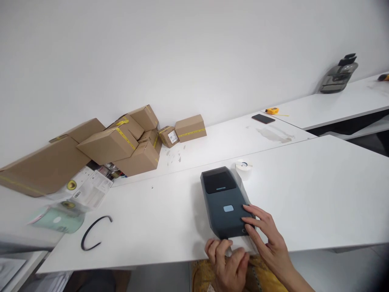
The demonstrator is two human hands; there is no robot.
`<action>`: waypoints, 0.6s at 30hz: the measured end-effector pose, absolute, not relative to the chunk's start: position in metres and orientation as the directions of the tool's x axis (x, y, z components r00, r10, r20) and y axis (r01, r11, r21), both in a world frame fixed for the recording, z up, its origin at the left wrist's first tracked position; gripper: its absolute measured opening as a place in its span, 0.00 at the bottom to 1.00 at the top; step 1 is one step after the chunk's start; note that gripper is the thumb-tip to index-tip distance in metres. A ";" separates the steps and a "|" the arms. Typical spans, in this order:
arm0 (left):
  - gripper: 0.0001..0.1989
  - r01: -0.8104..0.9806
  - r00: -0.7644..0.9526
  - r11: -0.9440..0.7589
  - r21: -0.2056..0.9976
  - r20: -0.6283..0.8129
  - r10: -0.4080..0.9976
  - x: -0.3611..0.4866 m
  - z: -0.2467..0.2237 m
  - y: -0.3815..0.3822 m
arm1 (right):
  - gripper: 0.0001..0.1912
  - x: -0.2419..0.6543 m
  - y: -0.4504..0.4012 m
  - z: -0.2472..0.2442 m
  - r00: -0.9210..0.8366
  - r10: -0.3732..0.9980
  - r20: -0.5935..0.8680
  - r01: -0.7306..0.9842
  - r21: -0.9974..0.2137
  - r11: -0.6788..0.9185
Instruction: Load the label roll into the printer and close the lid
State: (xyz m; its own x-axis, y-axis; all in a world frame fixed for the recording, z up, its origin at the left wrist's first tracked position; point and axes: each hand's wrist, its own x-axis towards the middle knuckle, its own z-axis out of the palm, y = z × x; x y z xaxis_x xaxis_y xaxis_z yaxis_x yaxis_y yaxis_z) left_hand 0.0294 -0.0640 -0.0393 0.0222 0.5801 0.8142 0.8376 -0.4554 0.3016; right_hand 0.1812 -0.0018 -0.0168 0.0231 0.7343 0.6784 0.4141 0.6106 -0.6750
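A dark blue-grey device [223, 198] with a black panel and a light blue button lies near the front edge of the white table. My right hand [267, 235] rests its spread fingertips on the device's lower right side. At its near end my left hand [226, 259] has curled fingers by a piece of white paper [243, 243]; the fingertips are partly hidden, and I cannot make out exactly how they grip it. Just behind the device stands a white roll [244, 169], touching or close to its right side.
Cardboard boxes [106, 144] are piled at the back left. A black hoop [88, 233] and a green pouch [57, 219] lie at left. Farther back right are a phone [263, 118], a yellow tape measure [272, 110] and a dark clear bottle [338, 77].
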 end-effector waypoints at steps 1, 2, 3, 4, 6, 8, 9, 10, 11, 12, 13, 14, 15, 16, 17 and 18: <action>0.07 0.814 -0.027 -0.453 0.364 0.802 0.597 0.029 -0.037 -0.064 | 0.13 0.181 -0.001 -0.017 0.027 0.729 0.684 0.419 -0.670 0.613; 0.09 0.773 -0.100 -0.441 0.456 0.774 0.625 0.029 -0.034 -0.063 | 0.12 0.181 0.000 -0.017 0.034 0.719 0.694 0.426 -0.661 0.617; 0.12 0.711 -0.195 -0.408 0.572 0.718 0.668 0.029 -0.029 -0.060 | 0.11 0.180 0.002 -0.016 0.046 0.709 0.703 0.433 -0.654 0.620; 0.15 0.625 -0.293 -0.350 0.698 0.626 0.723 0.028 -0.024 -0.055 | 0.09 0.180 0.004 -0.015 0.065 0.703 0.708 0.438 -0.653 0.617; 0.25 0.399 -0.405 -0.181 0.899 0.350 0.845 0.027 -0.013 -0.042 | 0.05 0.178 0.010 -0.014 0.128 0.724 0.678 0.430 -0.696 0.576; 0.34 0.179 -0.371 -0.020 0.984 0.086 0.925 0.024 -0.005 -0.028 | 0.05 0.175 0.013 -0.015 0.202 0.788 0.581 0.383 -0.788 0.482; 0.37 0.094 -0.330 0.032 0.995 0.000 0.944 0.023 -0.003 -0.022 | 0.09 0.173 0.014 -0.016 0.234 0.825 0.514 0.340 -0.839 0.426; 0.39 0.027 -0.286 0.060 0.998 -0.050 0.957 0.021 -0.003 -0.018 | 0.15 0.171 0.015 -0.018 0.257 0.859 0.442 0.282 -0.885 0.371; 0.40 -0.021 -0.258 0.070 0.997 -0.073 0.963 0.020 -0.003 -0.016 | 0.19 0.170 0.015 -0.019 0.269 0.887 0.376 0.218 -0.920 0.325; 0.41 -0.047 -0.249 0.073 0.996 -0.082 0.965 0.019 -0.004 -0.015 | 0.24 0.168 0.015 -0.021 0.268 0.908 0.321 0.156 -0.945 0.288; 0.42 -0.054 -0.252 0.072 0.996 -0.083 0.964 0.018 -0.006 -0.015 | 0.27 0.167 0.014 -0.022 0.262 0.924 0.278 0.104 -0.960 0.260; 0.43 -0.046 -0.258 0.071 0.996 -0.081 0.963 0.017 -0.008 -0.015 | 0.30 0.167 0.014 -0.023 0.258 0.934 0.246 0.071 -0.969 0.236; 0.43 -0.032 -0.266 0.075 0.997 -0.081 0.961 0.017 -0.010 -0.016 | 0.32 0.166 0.013 -0.023 0.256 0.940 0.226 0.059 -0.974 0.218; 0.43 -0.016 -0.273 0.082 0.997 -0.083 0.958 0.017 -0.012 -0.017 | 0.33 0.166 0.012 -0.023 0.258 0.942 0.215 0.065 -0.977 0.205; 0.43 -0.002 -0.279 0.086 0.996 -0.084 0.957 0.017 -0.014 -0.017 | 0.33 0.166 0.011 -0.022 0.264 0.941 0.209 0.079 -0.978 0.195; 0.42 0.008 -0.281 0.091 0.996 -0.085 0.956 0.018 -0.016 -0.017 | 0.34 0.166 0.011 -0.021 0.270 0.940 0.209 0.094 -0.977 0.190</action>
